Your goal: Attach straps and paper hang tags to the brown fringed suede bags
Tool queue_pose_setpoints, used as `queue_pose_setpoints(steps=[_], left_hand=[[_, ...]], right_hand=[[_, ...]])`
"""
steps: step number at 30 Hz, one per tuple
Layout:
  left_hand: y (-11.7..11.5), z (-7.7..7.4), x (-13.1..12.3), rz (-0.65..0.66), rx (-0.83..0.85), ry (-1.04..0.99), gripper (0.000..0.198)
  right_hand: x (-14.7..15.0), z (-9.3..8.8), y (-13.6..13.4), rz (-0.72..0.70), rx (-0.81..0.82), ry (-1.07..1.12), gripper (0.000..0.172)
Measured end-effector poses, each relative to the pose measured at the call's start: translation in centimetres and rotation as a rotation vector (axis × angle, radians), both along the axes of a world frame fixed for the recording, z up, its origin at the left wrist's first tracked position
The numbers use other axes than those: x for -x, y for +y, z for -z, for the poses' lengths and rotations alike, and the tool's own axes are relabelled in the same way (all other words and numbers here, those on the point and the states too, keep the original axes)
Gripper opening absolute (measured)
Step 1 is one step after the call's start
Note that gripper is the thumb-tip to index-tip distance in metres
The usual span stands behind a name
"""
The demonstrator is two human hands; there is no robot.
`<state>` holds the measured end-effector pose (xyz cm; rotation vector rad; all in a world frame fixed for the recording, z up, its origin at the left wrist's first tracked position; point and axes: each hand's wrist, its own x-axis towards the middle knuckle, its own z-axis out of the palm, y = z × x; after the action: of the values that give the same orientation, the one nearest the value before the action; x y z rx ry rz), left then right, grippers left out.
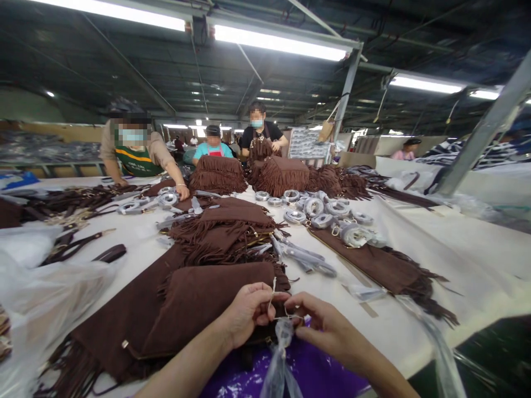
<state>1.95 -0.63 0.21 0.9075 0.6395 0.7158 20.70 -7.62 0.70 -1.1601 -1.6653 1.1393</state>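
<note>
My left hand [249, 310] and my right hand [321, 323] are close together at the near table edge, both pinched on a thin white string [274, 301] tied round the neck of a clear plastic bag [281, 354]. The bag hangs down between my forearms over purple fabric [319, 373]. Just beyond my hands lies a brown suede fringed bag [199, 301], one of several stacked on the white table [435, 260].
Wrapped silver chain coils [319, 213] lie in a heap mid-table. More brown fringed bags [280, 174] stand at the far side, where three people work. Brown straps [78, 243] and a clear plastic sheet [45, 298] lie left. A slanted metal post [481, 138] rises right.
</note>
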Motion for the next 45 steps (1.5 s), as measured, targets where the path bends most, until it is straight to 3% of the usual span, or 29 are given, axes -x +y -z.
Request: queue_pose_setpoints(steps=[2,5,8,11,14,16,22,27,31,33,35,37,40,43,45], left_hand=[[0.0,0.0,0.0,-0.022,0.001,0.010,0.030],[-0.1,-0.3,0.0,-0.020,0.011,0.007,0.031],[-0.3,-0.4,0.1,-0.003,0.013,-0.001,0.031],[-0.1,-0.1,0.2,-0.005,0.032,-0.005,0.024],[0.0,0.1,0.2,-0.020,0.028,0.009,0.016],[-0.1,0.0,0.1,-0.024,-0.005,0.033,0.016],[-0.9,-0.2,-0.5,0.055,-0.273,0.121,0.035],[-1.3,-0.8,-0.3,0.076,-0.538,0.248,0.026],[-1.4,-1.6,-0.1,0.048,-0.787,0.446,0.014],[-1.3,-1.2,-0.2,0.034,-0.743,0.449,0.010],[-0.9,-0.3,-0.4,0.014,-0.537,0.376,0.005],[-0.1,0.5,-0.5,-0.046,-0.276,0.244,0.014],[1.6,0.1,-0.1,-0.235,-0.045,0.005,0.036],[2.7,-2.2,1.7,-0.407,-0.078,-0.090,0.042],[2.4,-3.5,3.7,-0.411,-0.305,0.016,0.040]], right_hand=[[0.4,0.4,0.1,0.106,-0.175,-0.206,0.021],[0.6,0.8,0.0,0.145,-0.230,-0.428,0.005],[0.2,0.3,-0.3,0.140,-0.220,-0.530,0.014],[-0.4,-0.7,-0.2,0.136,-0.087,-0.328,0.008],[-0.7,-1.4,0.4,0.130,0.194,-0.021,0.029],[-0.6,-1.4,1.0,0.118,0.264,0.087,0.036],[1.8,-0.3,2.7,0.102,0.140,0.265,0.035],[3.8,1.6,2.5,0.261,0.022,0.132,0.028],[4.1,2.6,2.0,0.374,0.023,0.113,0.039],[3.9,3.0,1.8,0.431,0.047,0.098,0.046],[3.4,3.4,1.5,0.511,0.051,0.059,0.053],[2.9,4.1,1.2,0.570,0.016,0.009,0.058],[2.2,5.5,0.7,0.455,-0.093,-0.084,0.054],[1.8,6.9,0.3,0.262,-0.133,-0.061,0.059],[1.7,7.4,0.3,0.242,-0.127,-0.067,0.064]])
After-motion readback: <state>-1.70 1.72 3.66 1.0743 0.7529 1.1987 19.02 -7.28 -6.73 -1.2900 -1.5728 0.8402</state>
